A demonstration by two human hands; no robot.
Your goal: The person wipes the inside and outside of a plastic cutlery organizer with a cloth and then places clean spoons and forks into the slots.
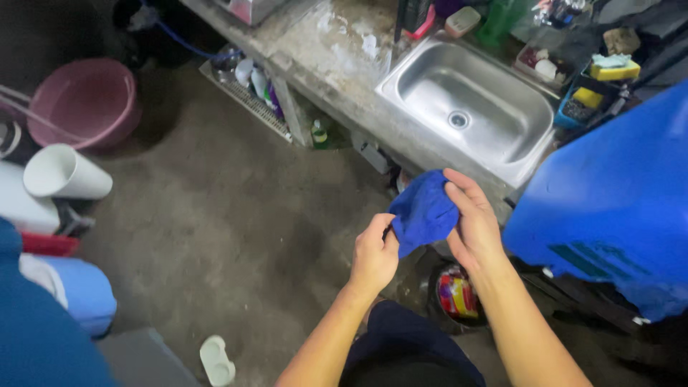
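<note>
A single view comes from a camera worn on the person's head, looking steeply down past both forearms to the concrete floor (236, 236). It faces forward and slightly right, toward the steel sink (476, 107) set in the tabletop (337, 50), which crosses the upper frame at a slant. The left hand (374, 256) and right hand (469, 218) sit close, near the frame's centre; the floor lies well below them. No second view overlaps it.

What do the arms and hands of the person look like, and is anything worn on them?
Both forearms are bare, with no sleeves in view. The left hand and the right hand wear no gloves, and no rings, watch or bracelet can be seen.
</note>
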